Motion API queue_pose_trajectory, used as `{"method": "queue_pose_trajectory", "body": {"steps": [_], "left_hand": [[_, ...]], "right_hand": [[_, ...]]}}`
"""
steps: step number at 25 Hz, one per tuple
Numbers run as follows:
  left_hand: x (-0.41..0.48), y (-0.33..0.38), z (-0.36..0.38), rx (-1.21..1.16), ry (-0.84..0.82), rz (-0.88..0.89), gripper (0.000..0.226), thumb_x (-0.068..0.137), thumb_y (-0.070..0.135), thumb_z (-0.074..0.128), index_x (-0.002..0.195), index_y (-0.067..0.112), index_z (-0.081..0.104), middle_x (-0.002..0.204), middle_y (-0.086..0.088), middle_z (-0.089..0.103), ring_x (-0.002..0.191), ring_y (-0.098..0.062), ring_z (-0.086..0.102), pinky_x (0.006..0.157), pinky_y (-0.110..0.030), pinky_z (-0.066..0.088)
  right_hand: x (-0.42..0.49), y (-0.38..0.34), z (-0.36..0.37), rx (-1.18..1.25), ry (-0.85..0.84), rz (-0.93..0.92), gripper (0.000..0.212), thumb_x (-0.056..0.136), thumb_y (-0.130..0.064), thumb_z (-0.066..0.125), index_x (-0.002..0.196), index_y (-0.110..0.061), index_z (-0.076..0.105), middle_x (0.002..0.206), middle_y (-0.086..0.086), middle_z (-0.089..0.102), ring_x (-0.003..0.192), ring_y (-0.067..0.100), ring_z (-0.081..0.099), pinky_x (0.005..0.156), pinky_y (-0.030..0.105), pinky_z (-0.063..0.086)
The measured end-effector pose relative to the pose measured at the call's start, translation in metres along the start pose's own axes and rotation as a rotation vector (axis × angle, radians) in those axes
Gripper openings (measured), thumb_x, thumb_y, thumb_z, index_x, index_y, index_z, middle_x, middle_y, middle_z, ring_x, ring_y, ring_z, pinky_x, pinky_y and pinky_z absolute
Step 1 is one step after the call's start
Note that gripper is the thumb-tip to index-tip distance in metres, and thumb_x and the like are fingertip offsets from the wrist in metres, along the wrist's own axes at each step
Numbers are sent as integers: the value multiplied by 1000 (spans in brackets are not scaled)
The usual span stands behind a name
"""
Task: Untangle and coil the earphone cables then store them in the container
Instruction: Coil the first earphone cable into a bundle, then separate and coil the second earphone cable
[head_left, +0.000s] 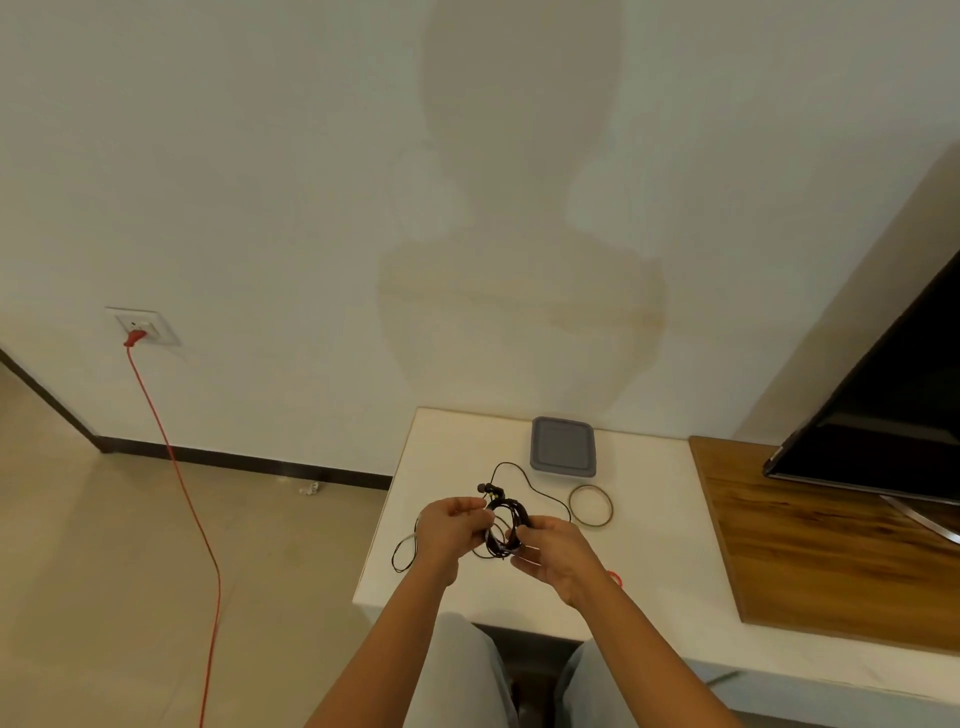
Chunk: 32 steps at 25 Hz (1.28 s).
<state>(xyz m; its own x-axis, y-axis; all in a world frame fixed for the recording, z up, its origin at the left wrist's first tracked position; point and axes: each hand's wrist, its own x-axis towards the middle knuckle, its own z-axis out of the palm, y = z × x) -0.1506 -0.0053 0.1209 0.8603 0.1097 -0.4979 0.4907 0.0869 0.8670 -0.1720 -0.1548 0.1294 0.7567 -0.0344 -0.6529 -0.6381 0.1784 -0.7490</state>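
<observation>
Two grips clamped, left hand (445, 526) and right hand (555, 552) pinching black earphone coil (522, 512), above table (649, 519)

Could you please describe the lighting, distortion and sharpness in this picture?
Head view: light from behind the person throws a broad, faint shadow on the wall; head view again, the wide lens slants the television and baseboard; the left hand, right hand and earphone cable look slightly soft.
</observation>
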Motion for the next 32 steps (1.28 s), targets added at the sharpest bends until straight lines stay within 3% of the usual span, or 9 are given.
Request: {"method": "queue_pose_trajectory", "body": {"steps": [3, 5, 8, 10, 12, 18, 23, 28, 32], "left_hand": [[17, -19, 0, 207, -10, 60, 20, 78, -1, 70, 97, 4, 70, 83, -7, 71, 75, -16, 67, 63, -18, 54], [32, -27, 1, 413, -64, 134, 18, 79, 2, 66, 97, 6, 69, 80, -4, 70, 77, -15, 66, 65, -15, 51], [51, -30, 4, 615, -231, 146, 22, 80, 8, 68, 99, 14, 60, 85, -1, 70, 80, -12, 66, 67, -15, 50], [66, -34, 6, 632, -306, 111, 28, 79, 8, 69, 101, 15, 55, 89, -4, 71, 79, -13, 66, 68, -20, 52], [76, -41, 5, 571, -303, 59, 28, 78, 5, 67, 102, 12, 53, 86, -5, 71, 71, -13, 65, 66, -22, 51], [91, -71, 11, 249, -201, -145, 25, 85, 18, 68, 104, 7, 56, 94, -10, 72, 79, -17, 71, 65, -29, 56], [100, -100, 7, 450, -225, -170, 18, 81, 8, 68, 98, 12, 64, 100, -6, 66, 86, -17, 63, 71, -29, 57], [103, -111, 16, 623, -172, -73, 20, 73, -4, 72, 88, 9, 68, 79, 1, 65, 80, -16, 63, 69, -19, 54], [108, -110, 20, 829, -157, -4, 19, 70, 24, 79, 83, 20, 66, 82, 8, 64, 80, -9, 59, 66, -25, 47]], "right_hand": [[19, 13, -8, -328, 77, -22, 38, 86, -6, 62, 123, -6, 53, 116, 5, 61, 104, 21, 60, 83, 30, 51], [34, 19, -14, -562, 145, -359, 51, 87, -8, 59, 134, -17, 44, 132, -7, 46, 121, 13, 48, 94, 24, 42], [54, 21, -12, -840, -108, -606, 51, 94, -18, 55, 141, -26, 38, 139, -20, 37, 127, -3, 35, 103, 11, 28], [71, 24, -14, -921, -181, -549, 42, 93, -21, 58, 133, -26, 49, 127, -15, 52, 114, -1, 49, 90, 7, 38], [88, 31, -17, -791, -99, -464, 27, 88, -13, 63, 114, -20, 59, 109, -4, 64, 99, 11, 63, 80, 15, 51], [110, 54, -25, -459, 100, -229, 13, 82, 3, 65, 87, -9, 63, 91, 9, 66, 81, 22, 69, 65, 29, 60], [124, 77, -36, -540, 160, -179, 13, 79, 0, 68, 82, -12, 64, 85, 5, 67, 82, 22, 66, 73, 31, 59], [132, 91, -40, -602, 170, -165, 12, 77, -6, 73, 82, -15, 67, 85, 1, 69, 82, 17, 66, 79, 31, 57], [132, 87, -45, -635, 177, -207, 9, 76, -13, 75, 82, -17, 69, 84, -5, 68, 82, 9, 63, 74, 18, 49]]}}
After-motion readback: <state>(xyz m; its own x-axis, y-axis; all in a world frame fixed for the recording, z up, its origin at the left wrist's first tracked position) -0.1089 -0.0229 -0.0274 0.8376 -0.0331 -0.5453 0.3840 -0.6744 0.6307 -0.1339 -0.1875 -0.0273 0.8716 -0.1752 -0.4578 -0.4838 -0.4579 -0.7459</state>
